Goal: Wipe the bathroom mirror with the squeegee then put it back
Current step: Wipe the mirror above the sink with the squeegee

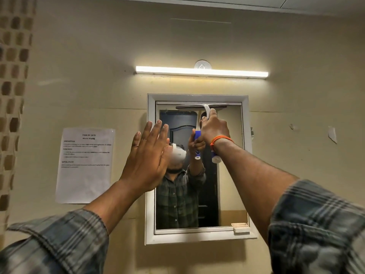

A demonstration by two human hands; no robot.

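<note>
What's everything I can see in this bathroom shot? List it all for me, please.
mirror: one, white frame, on the wall, centre.
squeegee: one, white with blue handle, blade at the mirror's top edge.
tube light: one, lit, white, above the mirror.
printed sheet: one, white, on the wall left of the mirror.
mosaic tiles: brown strip, far left.
left hand: one, fingers straight, raised by the mirror's left edge.
right hand: one, orange wristband, grips the squeegee.

squeegee [203,106] at mirror [231,175] top, frame [151,175] hemming, glass below open
</note>
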